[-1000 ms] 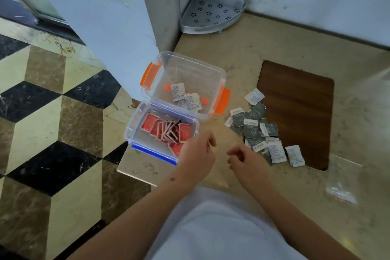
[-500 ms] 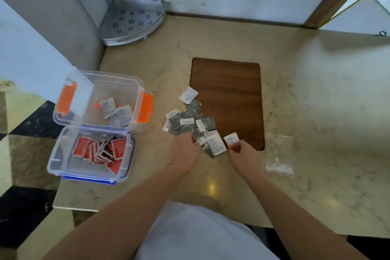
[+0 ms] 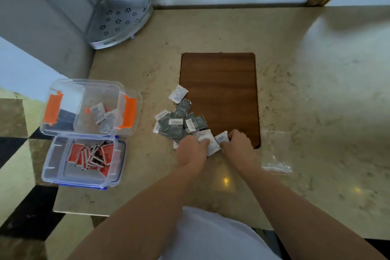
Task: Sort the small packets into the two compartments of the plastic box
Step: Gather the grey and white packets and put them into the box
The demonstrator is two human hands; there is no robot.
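Note:
A heap of small grey and white packets lies on the marble counter, at the left edge of a brown wooden board. My left hand rests at the heap's near end, fingers curled on a white packet. Beside it, my right hand pinches another white packet. At the left stands the clear plastic box: its far compartment, with orange clips, holds a few grey-white packets, and its near compartment holds several red packets.
An empty clear plastic bag lies right of my right hand. A white perforated corner shelf stands at the back left. The counter's edge runs just left of the box, above a patterned floor.
My view swung right from the box to the heap. Both hands left the box area and moved onto the heap's near end, each closing on a white packet.

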